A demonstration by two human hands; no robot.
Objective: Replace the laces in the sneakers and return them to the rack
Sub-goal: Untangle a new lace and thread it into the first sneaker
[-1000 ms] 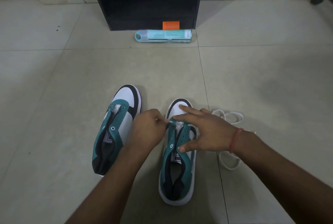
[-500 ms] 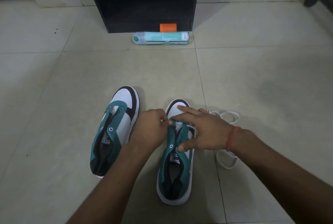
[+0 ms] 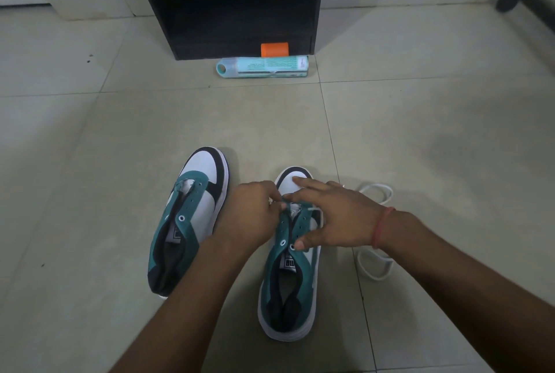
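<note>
Lacing has barely begun. On the floor tiles, the left hand (image 3: 249,210) pinches a lace end at the right sneaker (image 3: 289,264) while the right hand (image 3: 327,219) lies spread over its eyelets. The left sneaker (image 3: 187,219) is unlaced. A white lace (image 3: 375,255) lies alongside. Farther off, a teal bottle (image 3: 262,67) fronts the black rack (image 3: 231,3).

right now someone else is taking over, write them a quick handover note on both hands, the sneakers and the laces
Left hand: pinches the white lace end at the front eyelets of the right sneaker.
Right hand: fingers spread over that sneaker's toe and eyelet flap, steadying it.
Left sneaker: on the floor beside it, no lace in its eyelets.
Loose white lace: on the tiles right of the right sneaker.
Done: lacing barely started on the right sneaker.
Left: lace both, then return them to the black rack.
</note>
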